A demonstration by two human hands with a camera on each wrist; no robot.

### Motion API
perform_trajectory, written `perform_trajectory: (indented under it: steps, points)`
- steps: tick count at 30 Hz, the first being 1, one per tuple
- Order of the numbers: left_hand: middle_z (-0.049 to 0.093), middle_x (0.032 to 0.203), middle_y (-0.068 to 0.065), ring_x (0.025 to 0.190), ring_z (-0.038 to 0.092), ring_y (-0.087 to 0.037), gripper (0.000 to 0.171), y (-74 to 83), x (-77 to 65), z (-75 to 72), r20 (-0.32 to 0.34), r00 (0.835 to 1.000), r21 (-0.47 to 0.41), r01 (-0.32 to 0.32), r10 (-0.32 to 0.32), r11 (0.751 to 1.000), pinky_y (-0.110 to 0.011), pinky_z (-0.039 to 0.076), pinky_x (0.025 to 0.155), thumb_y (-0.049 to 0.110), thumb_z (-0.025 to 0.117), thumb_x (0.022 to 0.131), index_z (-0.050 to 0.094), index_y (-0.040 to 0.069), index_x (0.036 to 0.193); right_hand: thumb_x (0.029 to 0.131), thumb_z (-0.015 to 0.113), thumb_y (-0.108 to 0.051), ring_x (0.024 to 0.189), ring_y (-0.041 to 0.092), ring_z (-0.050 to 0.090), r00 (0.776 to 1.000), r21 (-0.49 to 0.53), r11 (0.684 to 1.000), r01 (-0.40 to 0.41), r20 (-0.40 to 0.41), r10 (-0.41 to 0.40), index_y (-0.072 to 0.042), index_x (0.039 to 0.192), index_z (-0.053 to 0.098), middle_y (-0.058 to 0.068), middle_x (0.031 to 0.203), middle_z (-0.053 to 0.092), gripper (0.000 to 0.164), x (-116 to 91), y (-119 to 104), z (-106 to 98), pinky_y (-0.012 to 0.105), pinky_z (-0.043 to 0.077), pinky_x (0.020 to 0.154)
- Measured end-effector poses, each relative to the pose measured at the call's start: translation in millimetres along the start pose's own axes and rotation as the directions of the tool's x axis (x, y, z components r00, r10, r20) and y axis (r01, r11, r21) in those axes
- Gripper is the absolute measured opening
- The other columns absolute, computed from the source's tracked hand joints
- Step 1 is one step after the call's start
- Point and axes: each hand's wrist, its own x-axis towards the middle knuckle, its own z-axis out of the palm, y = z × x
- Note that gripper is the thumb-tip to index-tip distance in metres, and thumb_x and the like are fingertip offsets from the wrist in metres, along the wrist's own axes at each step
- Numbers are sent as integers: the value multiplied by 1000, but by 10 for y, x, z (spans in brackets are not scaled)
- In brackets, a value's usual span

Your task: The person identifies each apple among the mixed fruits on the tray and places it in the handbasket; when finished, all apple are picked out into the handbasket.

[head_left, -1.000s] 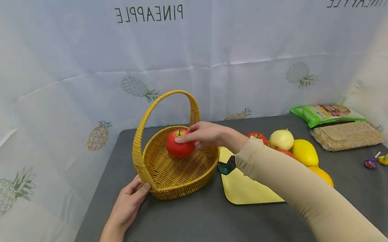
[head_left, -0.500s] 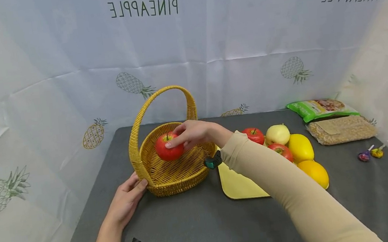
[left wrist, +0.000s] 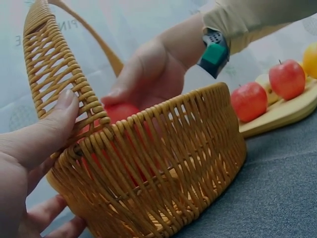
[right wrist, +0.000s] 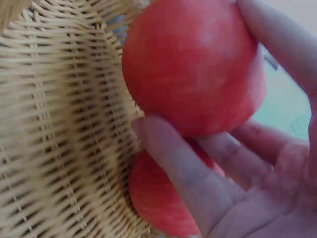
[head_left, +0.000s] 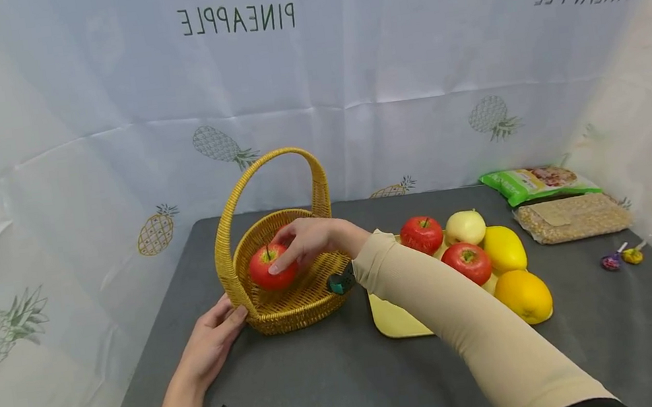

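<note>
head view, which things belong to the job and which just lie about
In the job:
golden wicker basket, held by left hand
round red apple in right hand
second red apple in basket
probably flat yellow tray and its fruit

Lying about, apparently:
green plastic packet
clear bag of tan grain
two wrapped lollipops

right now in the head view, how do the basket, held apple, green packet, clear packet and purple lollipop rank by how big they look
Largest to smallest:
1. basket
2. green packet and clear packet, too alike to rank
3. held apple
4. purple lollipop
</note>
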Motion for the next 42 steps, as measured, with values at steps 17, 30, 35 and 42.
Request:
perform_trajectory:
  steps: [17, 30, 35, 42]
  points:
    - [7, 169, -17, 155, 0, -37, 43, 10, 19, -14, 20, 999, 16, -25, 25, 1000, -16, 42, 103, 13, 56, 108, 50, -16, 138, 84, 88, -26, 114, 16, 60, 997, -204, 978, -39, 55, 51, -9, 150, 51, 1, 127, 61, 78, 149, -80, 96, 32, 57, 89]
    - [9, 169, -16, 155, 3, -36, 43, 5, 12, -30, 4, 1000, 12, 3, -3, 1000, -17, 43, 102, 15, 56, 108, 50, -16, 138, 89, 83, -23, 119, 17, 58, 992, -160, 982, -101, 52, 111, -10, 156, 43, 4, 138, 54, 79, 175, -112, 232, 34, 56, 91]
    - [9, 170, -15, 155, 4, -35, 45, 15, 18, -20, 5, 1000, 16, 22, -22, 1000, -16, 43, 101, 17, 57, 108, 50, -14, 140, 90, 82, -24, 119, 20, 60, 997, -194, 978, -71, -4, 71, -9, 155, 46, 10, 148, 51, 75, 73, -144, 230, 38, 56, 93]
    - [9, 169, -15, 155, 5, -34, 48, 21, -3, -19, -16, 1000, 13, 21, -21, 1000, -17, 44, 101, 17, 58, 107, 48, -15, 141, 95, 77, -30, 118, 22, 62, 1000, -252, 968, -7, -30, -1, -5, 153, 47, 13, 150, 49, 71, -92, -166, 143, 41, 53, 99]
